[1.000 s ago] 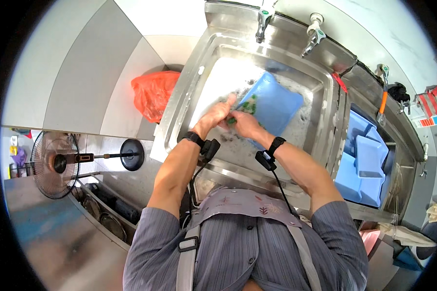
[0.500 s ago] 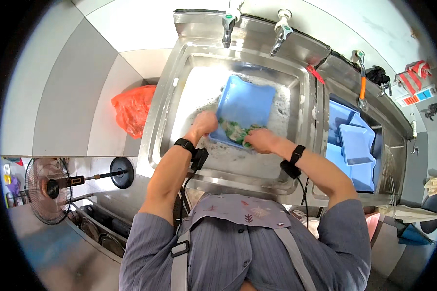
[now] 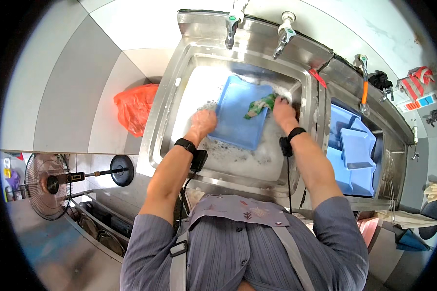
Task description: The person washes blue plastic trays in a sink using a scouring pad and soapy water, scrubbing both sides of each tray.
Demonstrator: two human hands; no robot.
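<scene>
A shallow blue plastic tray point(image 3: 238, 109) lies tilted in soapy water in the steel sink point(image 3: 179, 58). My left hand point(image 3: 204, 121) is closed on the tray's left edge. At the tray's upper right side, my right hand point(image 3: 284, 112) is closed on a wet green-and-white cloth point(image 3: 261, 105). Part of the cloth spreads over the tray's right edge. The fingertips of both hands are partly hidden.
Several blue trays point(image 3: 357, 145) are stacked in the second sink at the right. Two taps point(image 3: 232, 29) point(image 3: 284, 36) stand behind the near sink. An orange-handled tap point(image 3: 363, 87) reaches over the second sink. A red plastic bag point(image 3: 135, 109) sits left of the sink.
My right hand has carried the cloth from the tray's near edge up to its far right side. My left hand stays at the left edge.
</scene>
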